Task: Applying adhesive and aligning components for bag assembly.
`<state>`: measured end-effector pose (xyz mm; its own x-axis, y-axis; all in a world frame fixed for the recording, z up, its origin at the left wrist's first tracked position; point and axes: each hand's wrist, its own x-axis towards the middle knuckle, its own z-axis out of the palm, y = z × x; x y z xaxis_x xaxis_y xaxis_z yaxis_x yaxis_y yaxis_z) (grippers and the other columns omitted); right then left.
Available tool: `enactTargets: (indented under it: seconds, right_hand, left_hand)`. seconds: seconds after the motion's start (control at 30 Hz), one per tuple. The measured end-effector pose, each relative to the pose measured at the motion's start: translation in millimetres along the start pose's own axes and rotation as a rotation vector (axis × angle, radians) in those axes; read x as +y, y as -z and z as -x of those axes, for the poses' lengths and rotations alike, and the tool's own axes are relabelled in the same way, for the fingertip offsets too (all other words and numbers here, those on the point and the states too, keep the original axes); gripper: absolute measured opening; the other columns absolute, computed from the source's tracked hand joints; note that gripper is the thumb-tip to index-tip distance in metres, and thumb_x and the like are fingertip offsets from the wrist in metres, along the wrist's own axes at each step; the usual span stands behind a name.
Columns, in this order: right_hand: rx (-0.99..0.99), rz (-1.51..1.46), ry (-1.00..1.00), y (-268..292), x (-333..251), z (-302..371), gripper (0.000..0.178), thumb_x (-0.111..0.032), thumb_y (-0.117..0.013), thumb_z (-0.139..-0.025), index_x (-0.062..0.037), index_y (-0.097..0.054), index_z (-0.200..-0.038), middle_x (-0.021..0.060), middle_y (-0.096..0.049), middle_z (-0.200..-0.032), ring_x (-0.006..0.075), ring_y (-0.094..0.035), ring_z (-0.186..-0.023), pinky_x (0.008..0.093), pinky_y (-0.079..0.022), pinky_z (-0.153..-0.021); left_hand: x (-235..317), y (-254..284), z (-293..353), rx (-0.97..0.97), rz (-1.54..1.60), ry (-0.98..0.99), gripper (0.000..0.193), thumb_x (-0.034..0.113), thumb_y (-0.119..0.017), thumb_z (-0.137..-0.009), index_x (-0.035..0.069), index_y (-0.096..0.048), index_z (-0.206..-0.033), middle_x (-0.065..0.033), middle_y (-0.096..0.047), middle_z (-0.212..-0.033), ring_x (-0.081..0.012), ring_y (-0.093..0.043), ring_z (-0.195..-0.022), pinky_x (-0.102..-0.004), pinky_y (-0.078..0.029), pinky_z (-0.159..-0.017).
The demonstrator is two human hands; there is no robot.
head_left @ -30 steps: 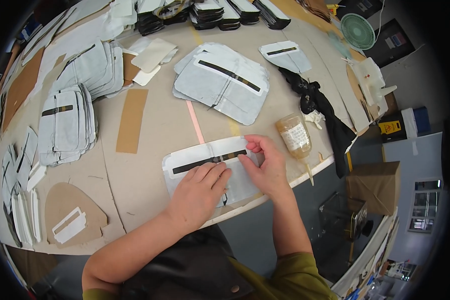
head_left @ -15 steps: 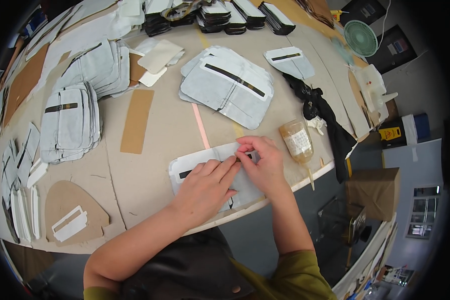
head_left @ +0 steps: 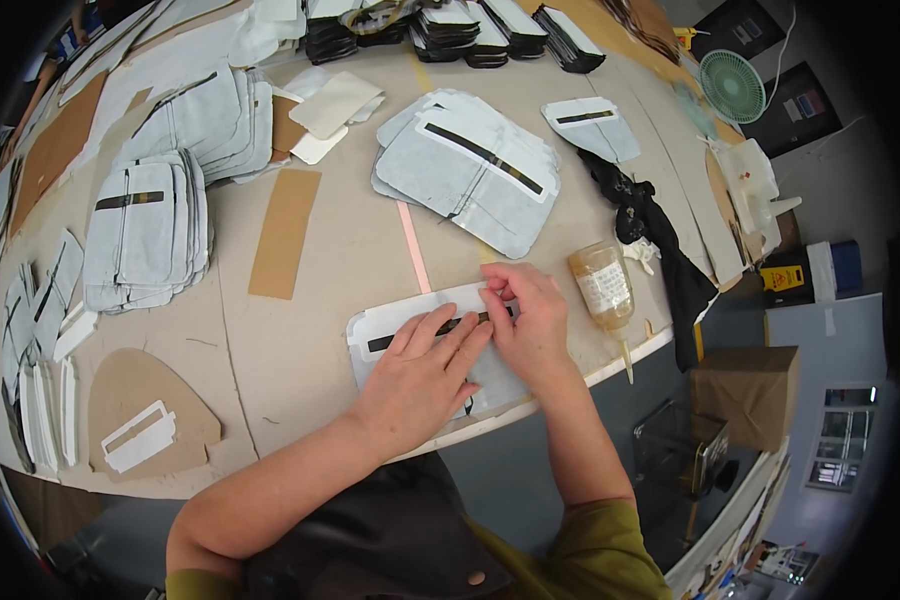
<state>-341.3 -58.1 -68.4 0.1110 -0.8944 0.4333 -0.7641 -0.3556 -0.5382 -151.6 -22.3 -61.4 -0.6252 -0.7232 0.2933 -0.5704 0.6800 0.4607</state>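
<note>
A light grey panel (head_left: 368, 372) with a white border and a dark slot lies at the table's near edge. My left hand (head_left: 410, 375) rests flat on it, fingers stretched out and slightly apart across the slot. At the slot's right end my right hand (head_left: 532, 325) is closed, thumb and fingertips pinched together at the panel; what they pinch is too small to make out. Right of that hand lies a bottle of amber liquid (head_left: 604, 287), its narrow nozzle pointing to the table edge. Beyond the hands a stack of similar slotted panels (head_left: 450, 185) is fanned out.
More panel stacks (head_left: 135, 225) stand at the left. A brown card strip (head_left: 285, 235) and a rounded brown template (head_left: 155, 365) lie nearer. Black cloth (head_left: 670, 260) hangs near the right edge. Bundles of black-edged pieces (head_left: 445, 35) line the back, and a green basket (head_left: 732, 87) is at the far right.
The view has shifted slightly. My left hand's fingers have spread a little, uncovering more of the dark slot. The right hand stays pinched near the slot's right end.
</note>
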Motion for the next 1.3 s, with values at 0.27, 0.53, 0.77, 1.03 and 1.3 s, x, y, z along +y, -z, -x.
enactTargets:
  seconds: [0.27, 0.53, 0.77, 1.03, 1.3]
  right_hand:
    - [-0.068, -0.114, -0.089, 15.0, 4.0, -1.3, 0.036, -0.006, -0.081, -0.075, -0.0071, -0.065, -0.108, 0.0088, -0.065, -0.099, 0.0245, -0.061, -0.085, 0.0358, -0.048, -0.076]
    - [-0.413, -0.09, -0.372, 32.5, -0.7, -26.6, 0.045, -0.005, -0.085, -0.069, -0.0044, -0.064, -0.109, 0.0041, -0.061, -0.094, 0.0158, -0.059, -0.08, 0.0292, -0.05, -0.071]
    - [-0.449, -0.641, -0.633, 51.0, 1.5, -9.5, 0.043, 0.004, -0.08, -0.077, -0.0032, -0.059, -0.114, 0.0009, -0.062, -0.099, 0.0041, -0.059, -0.08, 0.0198, -0.05, -0.07]
    - [-0.379, -0.44, -0.434, 44.3, -19.3, 14.6, 0.053, -0.001, -0.081, -0.074, -0.0049, -0.059, -0.122, 0.0071, -0.064, -0.111, 0.0192, -0.065, -0.099, 0.0307, -0.053, -0.081]
    - [-0.264, -0.149, -0.238, 25.4, -35.3, 19.4, 0.055, -0.002, -0.079, -0.072, -0.0063, -0.06, -0.123, 0.0147, -0.061, -0.118, 0.0339, -0.061, -0.108, 0.0392, -0.052, -0.089]
  left_hand:
    - [-14.7, 4.1, 9.5, 0.127, 0.149, 0.184, 0.065, 0.008, -0.073, -0.082, 0.002, -0.048, -0.141, -0.015, -0.062, -0.127, -0.0336, -0.057, -0.115, -0.0416, -0.048, -0.097]
    - [-15.9, 13.6, 8.5, 0.165, 0.201, 0.178, 0.064, -0.001, -0.071, -0.08, 0.003, -0.049, -0.141, -0.0164, -0.065, -0.115, -0.0319, -0.062, -0.104, -0.0405, -0.052, -0.088]
    - [-18.1, 20.7, 17.7, 0.088, 0.242, 0.087, 0.06, 0.0, -0.07, -0.081, 0.003, -0.051, -0.138, -0.0161, -0.064, -0.119, -0.0354, -0.061, -0.106, -0.0428, -0.051, -0.091]
    - [1.4, 14.0, 39.7, -0.076, 0.102, -0.039, 0.057, 0.012, -0.071, -0.083, -0.001, -0.053, -0.135, -0.013, -0.057, -0.138, -0.0289, -0.052, -0.128, -0.0424, -0.045, -0.105]
    - [5.3, 17.8, 43.0, -0.098, 0.079, -0.017, 0.058, 0.017, -0.07, -0.085, 0.0, -0.052, -0.137, -0.0128, -0.053, -0.143, -0.028, -0.05, -0.131, -0.0427, -0.041, -0.109]
